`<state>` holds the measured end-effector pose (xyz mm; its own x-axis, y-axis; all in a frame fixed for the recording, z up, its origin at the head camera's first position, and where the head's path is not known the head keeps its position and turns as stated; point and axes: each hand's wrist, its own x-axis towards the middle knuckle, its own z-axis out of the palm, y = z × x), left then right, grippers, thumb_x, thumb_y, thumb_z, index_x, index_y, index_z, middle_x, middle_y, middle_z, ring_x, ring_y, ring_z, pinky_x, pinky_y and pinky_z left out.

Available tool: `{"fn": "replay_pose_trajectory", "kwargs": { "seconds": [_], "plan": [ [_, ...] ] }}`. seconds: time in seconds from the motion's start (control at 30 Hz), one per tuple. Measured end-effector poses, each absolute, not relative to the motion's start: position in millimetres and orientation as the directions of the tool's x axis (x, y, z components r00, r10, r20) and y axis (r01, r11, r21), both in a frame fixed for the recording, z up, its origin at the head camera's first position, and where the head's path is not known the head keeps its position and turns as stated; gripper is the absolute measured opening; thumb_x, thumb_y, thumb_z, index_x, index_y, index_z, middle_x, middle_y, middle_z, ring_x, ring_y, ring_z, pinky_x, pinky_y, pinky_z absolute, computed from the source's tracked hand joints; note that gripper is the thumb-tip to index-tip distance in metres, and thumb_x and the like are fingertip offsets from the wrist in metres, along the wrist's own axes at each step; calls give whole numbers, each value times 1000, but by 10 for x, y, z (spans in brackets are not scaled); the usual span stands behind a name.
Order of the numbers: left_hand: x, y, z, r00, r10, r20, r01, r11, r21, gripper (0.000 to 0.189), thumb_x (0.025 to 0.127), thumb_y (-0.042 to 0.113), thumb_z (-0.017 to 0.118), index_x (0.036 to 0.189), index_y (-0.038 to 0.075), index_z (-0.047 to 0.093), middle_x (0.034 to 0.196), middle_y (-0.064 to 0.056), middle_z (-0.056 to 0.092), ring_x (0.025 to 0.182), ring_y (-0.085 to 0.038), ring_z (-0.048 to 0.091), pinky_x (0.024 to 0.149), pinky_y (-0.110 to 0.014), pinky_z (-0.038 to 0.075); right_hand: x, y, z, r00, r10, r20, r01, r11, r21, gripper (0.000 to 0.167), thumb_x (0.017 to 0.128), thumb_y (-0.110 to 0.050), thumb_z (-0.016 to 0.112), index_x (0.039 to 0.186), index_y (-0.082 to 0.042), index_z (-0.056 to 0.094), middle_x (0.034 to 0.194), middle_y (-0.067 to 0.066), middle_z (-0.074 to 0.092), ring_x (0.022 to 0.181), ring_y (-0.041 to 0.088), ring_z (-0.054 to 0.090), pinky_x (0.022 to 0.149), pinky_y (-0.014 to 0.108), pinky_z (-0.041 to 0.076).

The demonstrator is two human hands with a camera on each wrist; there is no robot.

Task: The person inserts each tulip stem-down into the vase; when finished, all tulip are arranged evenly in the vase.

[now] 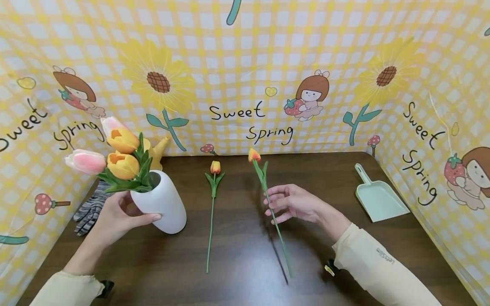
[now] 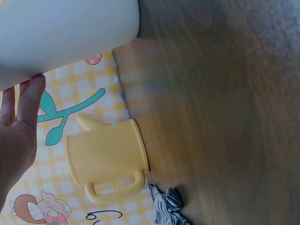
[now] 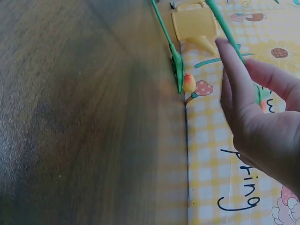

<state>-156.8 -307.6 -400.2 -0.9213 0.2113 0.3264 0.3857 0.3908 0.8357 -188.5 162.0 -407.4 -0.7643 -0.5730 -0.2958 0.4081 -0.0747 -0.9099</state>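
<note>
My left hand [image 1: 116, 219] grips a white vase [image 1: 166, 206] around its side, thumb across the front. The vase leans to the left and holds yellow-orange tulips [image 1: 123, 165] and pink tulips [image 1: 87, 161] with green leaves. In the left wrist view, the fingers [image 2: 32, 101] press against the vase's wall. With its thumb and fingers, my right hand [image 1: 294, 204] pinches the thin green stem of an orange-red tulip [image 1: 263, 174], flower pointing away from me. Another orange tulip [image 1: 213, 193] lies on the table between the hands.
Behind the vase stands a yellow watering can [image 2: 108, 152], partly hidden in the head view. A striped grey glove [image 1: 89, 208] lies at the left edge, and a pale green dustpan [image 1: 379, 197] at the right. Patterned yellow checked cloth [image 1: 237, 63] walls in the dark wooden table [image 1: 245, 255].
</note>
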Motion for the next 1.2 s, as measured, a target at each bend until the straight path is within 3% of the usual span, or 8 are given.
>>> {"fn": "replay_pose_trajectory", "kwargs": {
  "seconds": [0.27,0.43,0.83,1.2],
  "plan": [
    [-1574,-3077,-3985,-923,216,317,380,390,839,80,69,-8,90,139,7,55,123,-3,66,106,-11,66,83,-23,59,-1845,1588,-4050,-869,-478,-126,306,-319,-897,14,97,4,62,108,-3,57,104,11,70,101,33,72,91,52,57],
    [-1560,-3058,-3982,-924,211,319,378,375,846,79,69,-10,90,138,7,56,122,-3,67,105,-11,67,81,-23,60,-1822,1547,-4000,-905,-424,-44,226,-391,-892,8,99,-4,64,105,-5,60,104,12,71,102,32,72,91,52,57],
    [-1555,-3058,-4002,-921,220,322,380,321,867,81,67,-15,88,139,5,55,123,-6,66,106,-13,67,82,-24,60,-1652,1367,-3627,-919,-368,142,24,-411,-911,9,97,0,65,105,-4,64,103,13,70,101,34,72,87,52,58],
    [-1573,-3085,-4006,-925,217,313,376,386,842,81,69,-9,90,141,6,54,124,-3,66,107,-11,66,84,-23,59,-1594,1177,-3385,-904,-356,238,-76,-413,-908,9,95,1,66,103,1,70,103,19,72,99,33,73,87,54,58]
  ]
}}
